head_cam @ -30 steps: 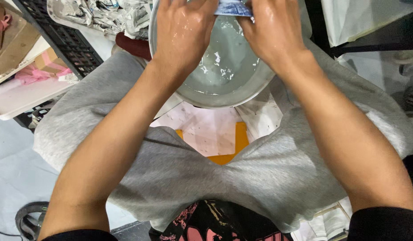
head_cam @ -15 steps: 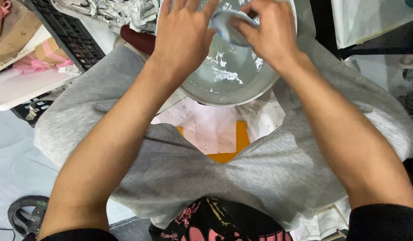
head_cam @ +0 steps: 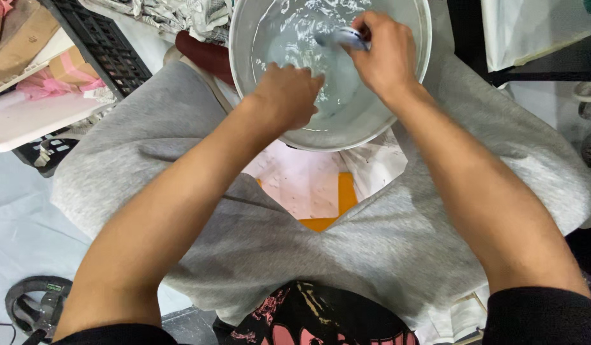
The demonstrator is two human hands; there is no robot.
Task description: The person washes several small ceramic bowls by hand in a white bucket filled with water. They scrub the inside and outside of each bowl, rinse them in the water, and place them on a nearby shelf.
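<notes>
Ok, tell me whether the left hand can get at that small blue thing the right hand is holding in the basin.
Probably yes: the left hand sits in the basin beside the blue thing, nothing between them.

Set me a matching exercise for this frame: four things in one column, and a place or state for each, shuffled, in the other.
Things:
1. left hand
2. right hand
3. basin
4. black crate

Places or states:
A. at the upper left, beside the grey-clad leg
B. fist dipped in the water, at the near side
C. round, pale, holding water, between the knees
D. closed on a small blue-white item

Pairs: 1-B, 2-D, 3-C, 4-A
</notes>
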